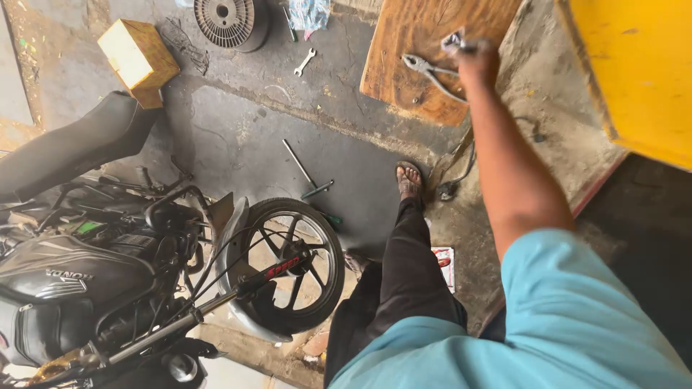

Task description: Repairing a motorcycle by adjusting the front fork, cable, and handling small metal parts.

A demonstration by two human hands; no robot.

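Nearest the wooden board (425,43), the person's leg is stepping toward it. The right hand (476,61) is reaching over the board, closing around a small metal tool (455,41); the left hand is out of view. Pliers (430,72) are lying on the board just beside: steel, stiff, probably greasy, best gripped by both handles.

Brown grained wooden board (418,50). Silver steel pliers (432,72). Black motorcycle (94,281) with black seat; red lettering on fork. Light-blue cotton shirt sleeve (577,317). Black trousers (404,281). Yellow panel (638,68). Tan cardboard box (138,61), white face. Grey cracked concrete floor (238,137).
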